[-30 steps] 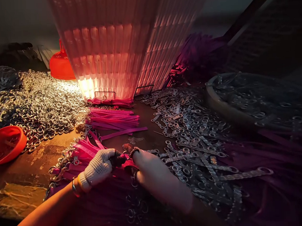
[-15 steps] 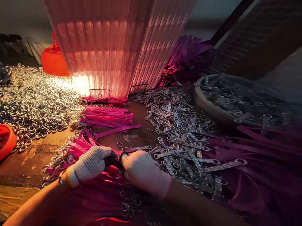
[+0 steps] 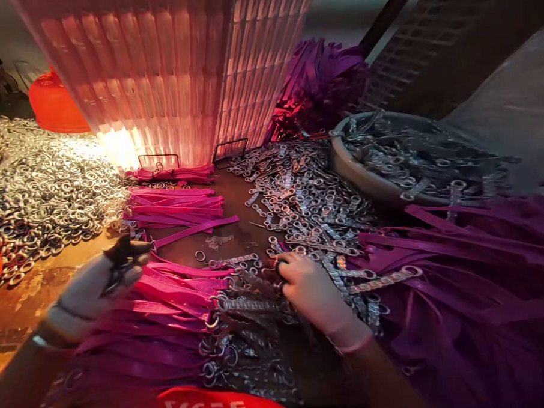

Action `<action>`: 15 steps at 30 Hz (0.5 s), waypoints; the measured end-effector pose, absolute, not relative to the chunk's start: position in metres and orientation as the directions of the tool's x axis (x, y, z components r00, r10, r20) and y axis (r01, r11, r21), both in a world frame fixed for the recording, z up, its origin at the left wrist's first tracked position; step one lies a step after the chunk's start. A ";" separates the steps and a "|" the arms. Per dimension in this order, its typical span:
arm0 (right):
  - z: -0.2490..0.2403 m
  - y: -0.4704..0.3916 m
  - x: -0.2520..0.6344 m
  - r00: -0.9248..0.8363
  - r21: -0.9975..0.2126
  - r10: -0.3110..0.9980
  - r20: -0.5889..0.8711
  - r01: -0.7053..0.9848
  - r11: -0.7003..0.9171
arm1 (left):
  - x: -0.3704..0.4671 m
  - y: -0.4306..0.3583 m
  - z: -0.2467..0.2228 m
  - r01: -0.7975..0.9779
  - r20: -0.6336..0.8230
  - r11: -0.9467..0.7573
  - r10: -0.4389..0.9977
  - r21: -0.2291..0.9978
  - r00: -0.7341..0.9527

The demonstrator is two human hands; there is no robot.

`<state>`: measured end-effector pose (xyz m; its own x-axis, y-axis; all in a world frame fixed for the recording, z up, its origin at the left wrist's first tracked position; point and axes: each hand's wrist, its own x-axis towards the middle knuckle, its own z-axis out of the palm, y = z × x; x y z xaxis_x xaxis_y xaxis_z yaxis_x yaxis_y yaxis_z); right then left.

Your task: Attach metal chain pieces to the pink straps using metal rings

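Note:
My left hand (image 3: 93, 290), in a white dotted glove with dark-covered fingers, hovers over the left ends of pink-magenta straps (image 3: 180, 286). It is slightly blurred; the fingers look apart, with nothing visible between them. My right hand (image 3: 316, 298), gloved too, is at the near-left edge of a pile of metal link strips (image 3: 308, 196) with ringed ends. Its fingers are pinched together at the strips; what they grip is hidden. Between the hands, the straps lie in a row, their right ends joined by rings (image 3: 211, 322) to metal strips (image 3: 249, 304).
A heap of metal rings (image 3: 50, 195) glows under a red lamp (image 3: 58, 104) at the left. Translucent corrugated panels (image 3: 158, 82) stand behind. To the right are a tub (image 3: 356, 167) of metal strips and loose purple straps (image 3: 460, 292). More purple straps (image 3: 325, 75) are bundled at the back.
My hands were together over the straps and have separated. The left moved left; the right moved right to the metal strips. The view has shifted to the right.

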<state>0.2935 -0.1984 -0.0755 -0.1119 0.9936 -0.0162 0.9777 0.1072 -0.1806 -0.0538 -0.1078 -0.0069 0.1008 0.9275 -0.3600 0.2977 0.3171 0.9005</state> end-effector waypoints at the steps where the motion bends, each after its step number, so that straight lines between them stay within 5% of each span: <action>1: -0.084 -0.192 0.303 -0.139 -0.110 0.988 -0.067 0.985 0.131 | -0.039 -0.108 -0.012 0.222 -0.422 0.389 0.898 0.894 0.128; 3: -0.099 -0.182 0.313 -0.193 0.019 0.970 -0.147 0.980 0.198 | -0.013 -0.106 -0.022 -0.092 -0.597 0.666 0.713 0.740 0.367; 7: -0.119 -0.183 0.320 -0.242 0.082 0.967 -0.076 0.965 0.248 | 0.016 -0.106 -0.035 -0.229 -0.591 0.857 0.490 0.462 0.640; 10: -0.123 -0.188 0.329 -0.228 -0.058 0.968 0.103 0.970 0.235 | 0.021 -0.110 -0.039 -0.215 -0.568 0.817 0.537 0.536 0.624; 15: -0.105 -0.184 0.314 -0.095 -0.471 0.956 0.279 0.854 0.222 | 0.021 -0.119 -0.041 -0.061 -0.509 0.640 0.663 0.766 0.549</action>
<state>0.3140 -0.1840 -0.1052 -0.0952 0.9556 0.2787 0.8539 0.2223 -0.4705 0.0207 -0.1189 -0.0406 0.5488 0.6628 -0.5094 -0.0610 0.6395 0.7663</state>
